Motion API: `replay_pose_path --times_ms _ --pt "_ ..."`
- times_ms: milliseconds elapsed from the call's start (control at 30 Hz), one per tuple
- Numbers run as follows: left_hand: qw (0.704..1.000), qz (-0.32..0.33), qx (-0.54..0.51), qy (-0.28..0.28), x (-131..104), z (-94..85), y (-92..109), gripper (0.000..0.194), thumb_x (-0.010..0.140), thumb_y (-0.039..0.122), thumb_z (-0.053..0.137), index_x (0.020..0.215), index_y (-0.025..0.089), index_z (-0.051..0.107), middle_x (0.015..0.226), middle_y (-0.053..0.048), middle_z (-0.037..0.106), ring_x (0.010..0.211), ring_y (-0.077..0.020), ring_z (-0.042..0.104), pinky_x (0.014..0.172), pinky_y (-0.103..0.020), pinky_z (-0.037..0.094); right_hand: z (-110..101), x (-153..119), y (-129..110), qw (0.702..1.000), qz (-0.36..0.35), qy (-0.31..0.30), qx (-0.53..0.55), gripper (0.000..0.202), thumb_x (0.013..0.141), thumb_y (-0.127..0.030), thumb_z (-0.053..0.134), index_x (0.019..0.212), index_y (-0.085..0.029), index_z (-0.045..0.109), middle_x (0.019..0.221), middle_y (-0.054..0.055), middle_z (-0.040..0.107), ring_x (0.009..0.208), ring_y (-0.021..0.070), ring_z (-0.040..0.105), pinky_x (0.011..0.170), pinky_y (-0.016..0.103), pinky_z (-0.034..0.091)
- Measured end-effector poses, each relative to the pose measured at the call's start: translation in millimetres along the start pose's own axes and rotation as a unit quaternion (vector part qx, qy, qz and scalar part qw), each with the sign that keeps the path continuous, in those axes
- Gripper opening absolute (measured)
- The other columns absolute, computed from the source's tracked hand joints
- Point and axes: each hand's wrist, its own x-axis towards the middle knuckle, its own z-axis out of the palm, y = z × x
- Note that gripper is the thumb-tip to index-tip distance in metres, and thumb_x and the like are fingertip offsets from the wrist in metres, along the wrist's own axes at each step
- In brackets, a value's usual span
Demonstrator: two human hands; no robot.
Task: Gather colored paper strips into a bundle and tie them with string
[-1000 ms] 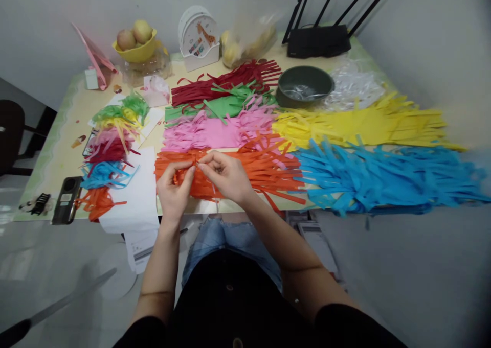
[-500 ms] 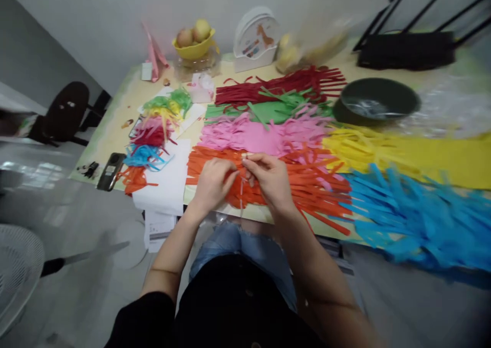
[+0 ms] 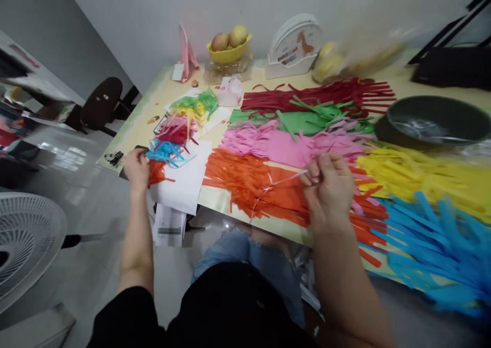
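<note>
- The white string runs over the orange fringed strips near the table's front edge; one end reaches the right hand, and another part hangs toward the edge.
- The right hand's fingertips are pinched together on the string, above the right part of the orange strips; hand and forearm hide some of them.
- The left hand is at the table's left corner with its fingers curled over the phone, covering most of it; whether they grip anything, I cannot tell.
- Just beside the left hand lies the small orange bundle, with the small blue bundle behind it, partly on white paper.
- Behind the orange strips lie pink strips, then green strips and dark red strips.
- Yellow strips and blue strips spread to the right; the dark bowl stands behind the yellow ones.
- At the back are a yellow bowl of fruit and a white holder.
- Half a second ago both hands were close together over the orange strips; now they are well apart, the left one out at the phone.
- The view has swung left, showing more of the fan.
</note>
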Motion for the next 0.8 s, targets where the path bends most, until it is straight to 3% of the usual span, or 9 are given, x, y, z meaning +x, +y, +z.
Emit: replay_pose_path --times_ms 100,200,367,533,667,800 --pt "0.989 -0.108 0.095 -0.018 23.3 -34.7 -62.4 0.021 0.082 0.026 0.059 0.092 0.01 0.067 0.113 -0.024 0.069 0.119 -0.0394 0.058 0.106 -0.056 0.038 -5.4 -4.0 6.8 1.0 0.026 0.001 0.012 0.036 0.06 -0.028 0.088 0.072 -0.02 0.056 0.047 -0.011 0.043 0.042 0.004 0.033 0.039 0.014 0.028" --pt "0.969 -0.157 0.167 -0.093 29.8 -41.7 -94.5 0.03 0.078 0.036 0.065 0.093 0.011 0.07 0.106 -0.023 0.071 0.11 -0.0414 0.063 0.096 -0.051 0.047 -4.5 -7.1 11.3 0.999 0.034 0.006 0.029 0.033 0.062 -0.022 0.087 0.074 -0.019 0.056 0.051 -0.009 0.048 0.043 0.0035 0.037 0.04 0.014 0.029" --pt "0.941 -0.157 0.232 -0.188 41.7 -36.7 -114.2 0.053 0.071 0.057 0.072 0.1 0.013 0.071 0.102 -0.022 0.073 0.104 -0.0412 0.066 0.088 -0.044 0.05 -0.7 -9.5 13.4 0.999 0.024 0.015 0.033 0.03 0.06 -0.018 0.084 0.072 -0.018 0.057 0.051 -0.009 0.05 0.042 0.0039 0.037 0.039 0.014 0.029" --pt "0.935 -0.151 0.221 -0.234 60.1 -54.6 -129.8 0.065 0.068 0.06 0.074 0.113 0.014 0.07 0.102 -0.015 0.075 0.096 -0.0324 0.069 0.083 -0.035 0.052 1.1 -13.6 11.9 0.999 0.024 0.012 0.031 0.033 0.056 -0.021 0.087 0.07 -0.019 0.057 0.047 -0.009 0.048 0.042 0.0046 0.035 0.039 0.015 0.028" --pt "0.945 -0.162 0.191 -0.212 72.2 -76.2 -141.9 0.052 0.09 0.051 0.054 0.129 0.016 0.064 0.112 -0.007 0.074 0.096 -0.0215 0.069 0.083 -0.029 0.054 -0.9 -15.3 7.7 0.999 0.023 0.012 0.031 0.035 0.053 -0.022 0.089 0.07 -0.018 0.059 0.049 -0.008 0.05 0.041 0.0043 0.035 0.039 0.015 0.027" --pt "0.945 -0.184 0.213 -0.167 80.8 -81.9 -147.1 0.044 0.098 0.048 0.054 0.125 0.014 0.061 0.119 -0.01 0.068 0.102 -0.0216 0.067 0.091 -0.042 0.055 -4.7 -15.2 4.7 0.999 0.015 0.017 0.038 0.034 0.053 -0.02 0.089 0.072 -0.018 0.061 0.051 -0.007 0.052 0.041 0.0046 0.036 0.039 0.017 0.028"
